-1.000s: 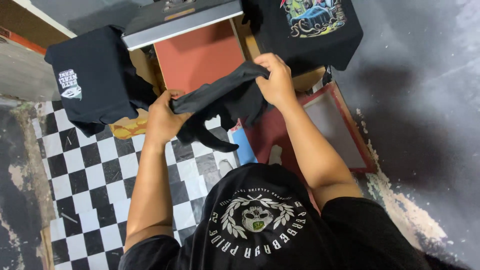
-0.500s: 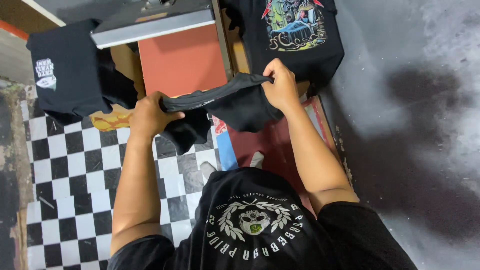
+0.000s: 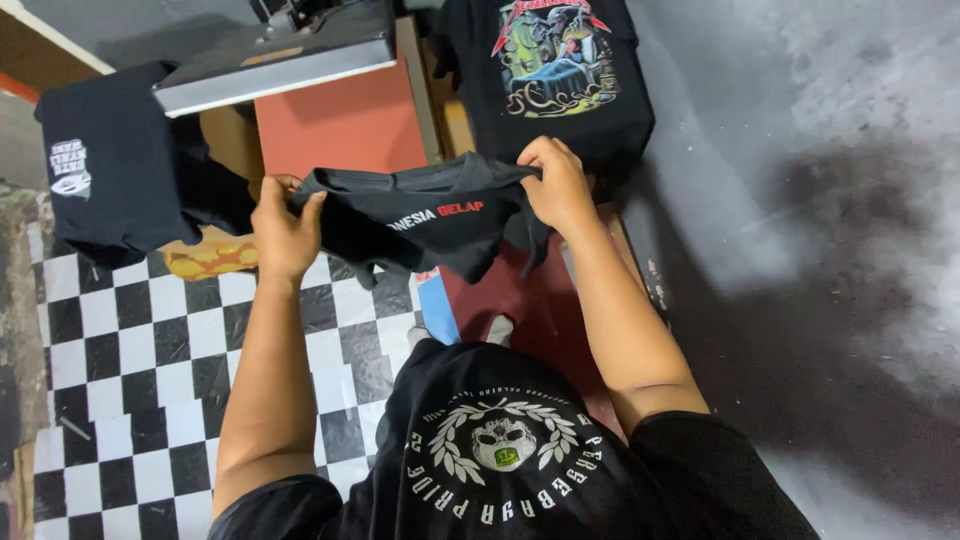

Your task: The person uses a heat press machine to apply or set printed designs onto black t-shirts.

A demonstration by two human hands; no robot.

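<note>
Checkered floor [image 3: 150, 340], orange press bed [image 3: 340, 125], left hand [image 3: 285, 225], right hand [image 3: 560, 185] gripping black shirt [image 3: 420, 220]

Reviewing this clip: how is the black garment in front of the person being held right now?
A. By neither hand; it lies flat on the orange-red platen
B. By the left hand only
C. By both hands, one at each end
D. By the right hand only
C: the left hand grips one end of the black garment and the right hand pinches the other, holding it up in front of the orange-red platen.
</note>
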